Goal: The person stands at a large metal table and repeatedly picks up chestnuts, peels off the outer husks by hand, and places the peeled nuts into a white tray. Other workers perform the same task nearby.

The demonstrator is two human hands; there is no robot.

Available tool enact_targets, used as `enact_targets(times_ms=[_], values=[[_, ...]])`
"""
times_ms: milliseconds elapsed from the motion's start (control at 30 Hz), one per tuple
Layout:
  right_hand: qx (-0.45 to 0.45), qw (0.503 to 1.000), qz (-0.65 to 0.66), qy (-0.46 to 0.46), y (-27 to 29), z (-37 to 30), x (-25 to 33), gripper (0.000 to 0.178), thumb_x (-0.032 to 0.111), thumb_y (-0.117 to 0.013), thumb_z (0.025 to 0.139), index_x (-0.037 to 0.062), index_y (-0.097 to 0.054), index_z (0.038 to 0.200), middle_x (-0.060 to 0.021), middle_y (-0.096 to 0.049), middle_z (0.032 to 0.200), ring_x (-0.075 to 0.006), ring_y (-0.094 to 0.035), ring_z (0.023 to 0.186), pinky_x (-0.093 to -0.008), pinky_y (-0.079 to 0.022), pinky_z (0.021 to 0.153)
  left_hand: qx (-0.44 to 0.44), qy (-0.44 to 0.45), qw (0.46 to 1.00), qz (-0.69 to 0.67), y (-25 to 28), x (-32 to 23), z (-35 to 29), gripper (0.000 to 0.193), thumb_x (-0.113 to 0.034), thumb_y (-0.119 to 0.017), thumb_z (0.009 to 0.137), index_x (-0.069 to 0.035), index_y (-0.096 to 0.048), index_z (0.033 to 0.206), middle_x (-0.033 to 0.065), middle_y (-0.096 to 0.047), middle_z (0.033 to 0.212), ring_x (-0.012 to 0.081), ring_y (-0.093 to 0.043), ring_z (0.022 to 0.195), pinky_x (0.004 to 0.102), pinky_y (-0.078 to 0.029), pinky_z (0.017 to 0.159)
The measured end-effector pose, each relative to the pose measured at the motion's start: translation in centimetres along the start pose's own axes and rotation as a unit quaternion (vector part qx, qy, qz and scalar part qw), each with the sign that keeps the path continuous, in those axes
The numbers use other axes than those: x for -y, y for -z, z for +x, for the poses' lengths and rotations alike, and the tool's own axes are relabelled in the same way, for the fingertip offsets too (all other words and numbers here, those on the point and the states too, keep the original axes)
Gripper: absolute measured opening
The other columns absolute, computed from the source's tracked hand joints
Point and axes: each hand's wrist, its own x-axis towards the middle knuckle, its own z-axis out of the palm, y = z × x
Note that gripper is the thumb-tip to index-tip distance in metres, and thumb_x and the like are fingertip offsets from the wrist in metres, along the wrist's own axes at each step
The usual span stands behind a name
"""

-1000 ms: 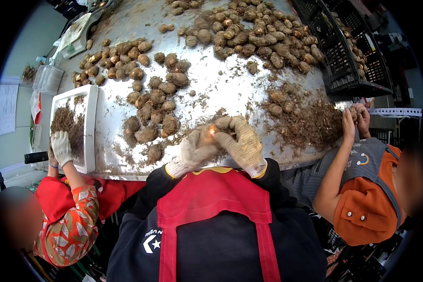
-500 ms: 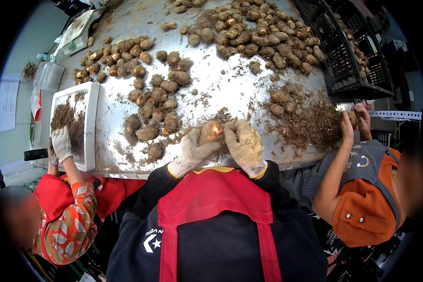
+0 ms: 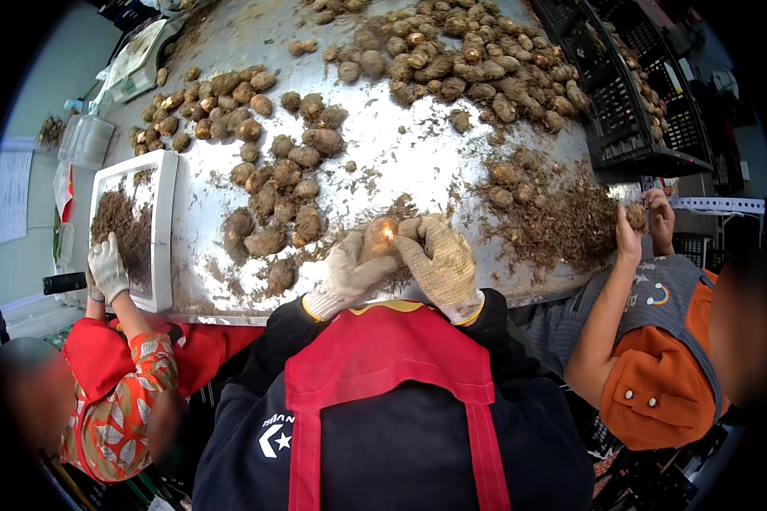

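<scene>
Between my gloved hands is a small brown taro (image 3: pixel 373 242) with a pale, shiny end. My left hand (image 3: pixel 347 277), in a white knit glove, is closed round its left and lower side. My right hand (image 3: pixel 443 262), in a dirtier yellowish glove, is curled against its right end, fingers and thumb touching it. Any small tool inside the right hand is hidden. Both hands are just above the near edge of the metal table (image 3: pixel 383 149). Left of them lies a loose group of hairy taros (image 3: pixel 285 192).
A large taro pile (image 3: pixel 494 64) lies at the far right beside a black crate (image 3: pixel 635 94). Brown root scraps (image 3: pixel 562 226) cover the right side. A white tray (image 3: pixel 167 230) stands left. Co-workers' hands (image 3: pixel 109 266) are at the tray, and others (image 3: pixel 643 221) hold a taro at right.
My right fingers and thumb have come in against the taro's right end, and the taro has turned slightly. At the right, the co-worker's hands have moved apart a little.
</scene>
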Motion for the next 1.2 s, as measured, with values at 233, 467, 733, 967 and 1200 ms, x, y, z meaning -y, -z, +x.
enact_targets(times_ms=[233, 467, 733, 967, 1200], values=[[0.035, 0.998, -0.048, 0.024, 0.0, -1.4, -0.7, 0.013, 0.010, -0.068, 0.082, 0.0042, -0.062, 0.091, -0.0138, -0.062, 0.085, -0.0313, -0.063, 0.076, -0.0393, -0.050, 0.063, -0.029, -0.021, 0.999, 0.024, 1.4, 1.9, 0.6, 0.043, -0.012, -0.068, 0.086, 0.002, -0.050, 0.122, 0.0020, -0.060, 0.098, 0.0062, -0.051, 0.079, 0.0212, -0.044, 0.067], [-0.012, 0.999, 0.021, -0.042, -0.2, -0.4, 0.0, 0.020, 0.012, -0.069, 0.082, 0.0035, -0.063, 0.098, -0.0149, -0.062, 0.089, -0.0320, -0.063, 0.079, -0.0389, -0.050, 0.068, -0.023, -0.033, 0.999, 0.010, 0.5, 1.0, 0.3, 0.039, -0.016, -0.064, 0.089, 0.003, -0.050, 0.119, 0.0011, -0.058, 0.092, 0.0060, -0.050, 0.076, 0.0222, -0.043, 0.065], [0.058, 0.996, -0.044, 0.059, -0.1, -0.6, -0.3, 0.015, 0.010, -0.070, 0.080, 0.0030, -0.060, 0.088, -0.0132, -0.062, 0.086, -0.0325, -0.062, 0.080, -0.0406, -0.049, 0.069, 0.036, -0.025, 0.999, -0.031, 0.7, 0.5, 0.1, 0.053, -0.019, -0.063, 0.086, 0.005, -0.041, 0.129, 0.0095, -0.058, 0.112, 0.0164, -0.058, 0.096, 0.0277, -0.048, 0.084], [-0.009, 0.999, 0.028, -0.033, -0.1, 0.1, 0.3, 0.013, 0.011, -0.069, 0.081, 0.0044, -0.062, 0.090, -0.0123, -0.063, 0.087, -0.0303, -0.063, 0.080, -0.0390, -0.050, 0.067, 0.014, -0.012, 0.998, 0.064, 0.8, 0.7, 0.6, 0.047, -0.022, -0.059, 0.091, 0.004, -0.043, 0.127, 0.0086, -0.058, 0.109, 0.0133, -0.056, 0.091, 0.0272, -0.048, 0.077], [0.025, 0.989, -0.109, 0.099, -0.3, 0.5, 0.0, 0.011, 0.012, -0.069, 0.080, 0.0060, -0.062, 0.086, -0.0121, -0.061, 0.081, -0.0312, -0.061, 0.070, -0.0388, -0.050, 0.062, 0.027, -0.009, 0.998, -0.064, 1.3, 1.8, 1.3, 0.045, -0.023, -0.056, 0.095, 0.002, -0.046, 0.130, 0.0081, -0.060, 0.111, 0.0138, -0.058, 0.094, 0.0268, -0.049, 0.081]])
